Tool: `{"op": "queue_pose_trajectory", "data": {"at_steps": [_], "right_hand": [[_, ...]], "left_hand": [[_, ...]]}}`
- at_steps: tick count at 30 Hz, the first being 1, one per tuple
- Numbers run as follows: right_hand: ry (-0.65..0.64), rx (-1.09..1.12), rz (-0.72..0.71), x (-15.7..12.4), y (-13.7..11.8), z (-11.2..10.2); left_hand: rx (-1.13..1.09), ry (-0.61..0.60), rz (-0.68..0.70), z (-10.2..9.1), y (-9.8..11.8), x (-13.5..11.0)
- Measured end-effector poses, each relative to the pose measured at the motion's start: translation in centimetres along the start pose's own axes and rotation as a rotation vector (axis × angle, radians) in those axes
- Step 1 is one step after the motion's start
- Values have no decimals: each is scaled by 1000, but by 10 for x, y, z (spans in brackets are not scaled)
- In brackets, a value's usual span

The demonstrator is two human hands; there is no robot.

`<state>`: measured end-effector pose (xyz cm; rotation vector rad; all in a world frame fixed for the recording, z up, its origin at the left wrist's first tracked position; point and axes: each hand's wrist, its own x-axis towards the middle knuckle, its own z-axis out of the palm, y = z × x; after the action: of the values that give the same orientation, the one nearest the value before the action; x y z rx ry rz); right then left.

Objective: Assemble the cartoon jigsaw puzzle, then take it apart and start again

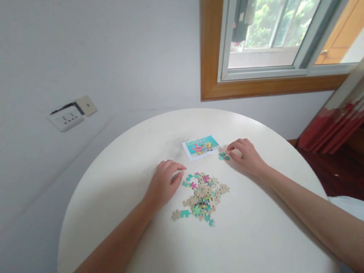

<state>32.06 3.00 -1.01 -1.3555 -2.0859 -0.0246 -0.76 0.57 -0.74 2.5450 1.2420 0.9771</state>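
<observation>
A loose heap of jigsaw puzzle pieces lies on the round white table. Some show plain beige backs, others teal, pink and yellow printed faces. My left hand rests at the heap's upper left, its curved fingers and thumb slightly apart with nothing visible between them. Right of the picture card, a small cluster of teal puzzle pieces lies flat. My right hand is at this cluster, fingertips pinched on a puzzle piece at its right edge. The fingers partly hide that piece.
Behind the table is a white wall with a socket at the left. A wood-framed window is at the upper right. A red and cream curtain hangs at the right, above a dark red floor.
</observation>
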Motion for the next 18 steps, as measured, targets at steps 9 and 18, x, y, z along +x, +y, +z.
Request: {"op": "queue_pose_trajectory", "data": {"at_steps": [9, 18], "right_hand": [[-230, 139, -403, -8, -56, 1], [-350, 139, -436, -11, -68, 3]], "left_hand": [[53, -109, 56, -5, -3, 0], [-17, -239, 140, -18, -7, -1]]}}
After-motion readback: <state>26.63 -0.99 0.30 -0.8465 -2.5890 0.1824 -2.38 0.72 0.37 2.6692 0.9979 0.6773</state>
